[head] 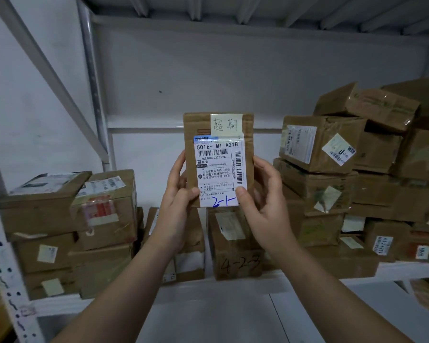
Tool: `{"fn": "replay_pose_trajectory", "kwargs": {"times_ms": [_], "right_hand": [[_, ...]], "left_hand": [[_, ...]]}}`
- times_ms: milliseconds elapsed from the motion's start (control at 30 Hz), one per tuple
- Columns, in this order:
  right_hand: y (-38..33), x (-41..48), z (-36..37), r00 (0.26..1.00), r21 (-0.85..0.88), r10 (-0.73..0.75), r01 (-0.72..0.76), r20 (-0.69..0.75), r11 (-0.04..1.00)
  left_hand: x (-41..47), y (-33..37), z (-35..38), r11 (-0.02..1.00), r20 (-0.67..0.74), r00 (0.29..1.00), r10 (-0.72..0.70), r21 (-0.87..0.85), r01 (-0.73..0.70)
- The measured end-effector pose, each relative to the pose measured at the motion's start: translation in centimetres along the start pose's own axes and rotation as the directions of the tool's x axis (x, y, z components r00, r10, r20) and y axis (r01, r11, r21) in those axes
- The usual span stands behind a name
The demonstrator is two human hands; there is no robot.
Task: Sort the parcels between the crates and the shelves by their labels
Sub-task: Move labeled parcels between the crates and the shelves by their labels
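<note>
Head view. Small brown cardboard parcel (218, 159), held upright in the air at centre frame, in front of the shelf bay and clear of the boxes behind. Printed shipping label (219, 169) on its face, headed "501E- M1 A21B", with barcodes and blue handwriting at the foot ("2-1-", the rest covered by a thumb). Pale yellow sticky note (226, 125) bearing two handwritten characters, stuck just above the label.

Left hand (177, 194): clamped on the parcel's lower left edge, thumb on the front, fingers behind. Right hand (263, 201): gripping the lower right edge, thumb pressed on the label's bottom corner, fingers curled round the side.

White metal shelf (406, 269) behind and below. Stacked brown boxes (67, 226) at left, taped and labelled. Taller, untidy pile (357, 169) at right. Upright box marked "4-2-3" (235, 248) standing on the shelf, directly below the parcel. Perforated post (8, 280) at far left.
</note>
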State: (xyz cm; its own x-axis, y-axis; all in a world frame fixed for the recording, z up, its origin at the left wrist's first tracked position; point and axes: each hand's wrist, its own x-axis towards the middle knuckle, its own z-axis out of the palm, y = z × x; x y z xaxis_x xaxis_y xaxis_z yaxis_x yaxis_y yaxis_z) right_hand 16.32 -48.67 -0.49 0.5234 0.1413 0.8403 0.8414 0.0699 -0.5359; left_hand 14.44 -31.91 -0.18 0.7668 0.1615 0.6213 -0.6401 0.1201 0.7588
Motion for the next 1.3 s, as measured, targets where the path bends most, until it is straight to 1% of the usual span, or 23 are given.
{"fn": "replay_pose_trajectory", "kwargs": {"times_ms": [167,267,333,400,467,567,633,733,800,900,1000,1133,1300], "right_hand": [[-0.3,-0.2,1.0,1.000,0.004,0.011,-0.011,0.000,1.000],[-0.8,-0.5,1.6,1.000,0.002,0.009,-0.009,-0.011,1.000],[-1.2,-1.1,2.2,0.997,0.041,0.043,-0.040,-0.070,0.998],[-1.6,-2.2,2.8,0.978,0.085,0.107,-0.093,-0.181,0.992],[-1.9,-3.6,3.7,0.954,0.088,0.145,-0.126,-0.264,0.988],[-1.9,-5.9,4.3,0.928,0.145,0.220,-0.183,-0.302,0.972],[-2.0,-7.5,4.0,0.907,0.118,0.241,-0.213,-0.345,0.970],[-2.5,-10.2,2.8,0.876,0.063,0.281,-0.280,-0.393,0.958],[-3.0,-11.9,1.6,0.855,0.044,0.313,-0.324,-0.415,0.945],[-3.9,-14.2,-0.9,0.838,-0.013,0.322,-0.365,-0.441,0.931],[-4.9,-16.7,-3.9,0.815,-0.064,0.344,-0.419,-0.466,0.906],[-6.8,-20.5,-9.6,0.766,-0.111,0.382,-0.502,-0.517,0.858],[-10.2,-25.8,-19.0,0.703,-0.134,0.413,-0.582,-0.579,0.802]], "left_hand": [[-0.6,0.4,-0.8,1.000,-0.012,1.000,0.002,-0.009,-0.002],[-1.0,0.8,-1.2,1.000,-0.010,1.000,0.005,0.015,-0.005],[-1.9,0.9,-1.2,0.997,-0.007,1.000,0.022,0.069,-0.022],[-3.2,0.9,-1.0,0.989,0.007,0.999,0.040,0.143,-0.041],[-4.5,0.5,-0.9,0.971,0.024,0.999,0.042,0.233,-0.047],[-6.5,-0.8,-0.9,0.936,0.044,0.999,0.030,0.349,-0.044],[-7.9,-1.6,-0.8,0.939,0.063,0.998,0.021,0.342,-0.042],[-10.0,-2.3,0.2,0.965,0.124,0.992,-0.035,0.264,0.001],[-11.4,-2.5,1.3,0.973,0.166,0.983,-0.083,0.225,0.044],[-13.5,-2.8,3.3,0.980,0.184,0.973,-0.141,0.163,0.111],[-15.5,-3.6,6.0,0.973,0.189,0.965,-0.184,0.173,0.152],[-18.7,-4.7,12.0,0.961,0.229,0.939,-0.255,0.170,0.220],[-23.6,-6.0,21.6,0.949,0.314,0.896,-0.314,0.120,0.291]]}}
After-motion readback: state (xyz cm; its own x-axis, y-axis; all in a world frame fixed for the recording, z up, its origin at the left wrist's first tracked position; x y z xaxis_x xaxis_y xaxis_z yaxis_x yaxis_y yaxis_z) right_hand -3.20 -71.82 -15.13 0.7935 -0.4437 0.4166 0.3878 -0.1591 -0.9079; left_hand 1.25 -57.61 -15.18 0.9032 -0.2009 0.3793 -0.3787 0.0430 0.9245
